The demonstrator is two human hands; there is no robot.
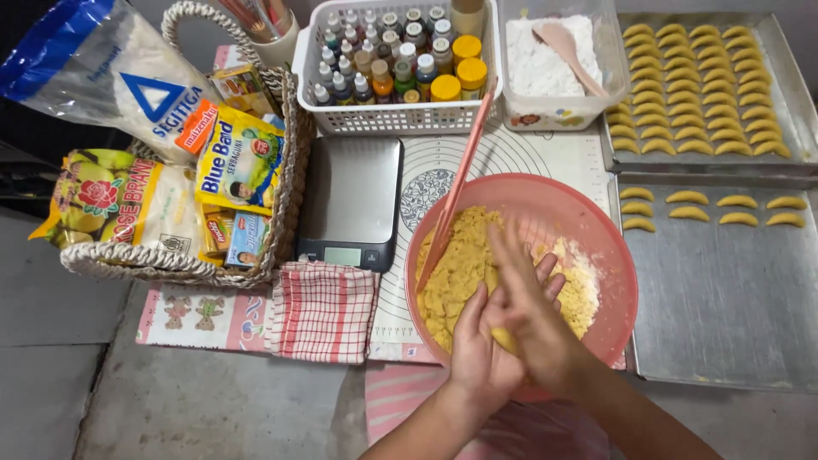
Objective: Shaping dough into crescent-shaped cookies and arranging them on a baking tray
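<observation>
Underneath everything lies a grey concrete floor [213, 409], with a white baking mat [528, 162] printed with circles spread over it. At the mat's near edge stands a pink plastic bowl [588, 213] holding crumbly yellow dough [456, 273] and a pink spatula [452, 204] leaning on its far rim. Above the bowl's near rim, the left hand [481, 345] lies palm up and the right hand [532, 307] presses across it, fingers straight and held together, a small lump of dough [504, 339] squeezed between the palms. Along the mat's right edge sit two metal baking trays: the near tray [724, 298] carries a few crescent-shaped dough pieces at its far edge, the far tray [788, 94] is filled with rows of them. At the mat's far edge a white basket [392, 119] holds small colouring bottles, beside a tub of white flour [537, 64] with a wooden spoon. A digital scale [351, 200] sits left of the bowl, a red checked cloth [322, 311] at the near left corner, and a woven basket [170, 264] of ingredient packets beyond the left edge.
</observation>
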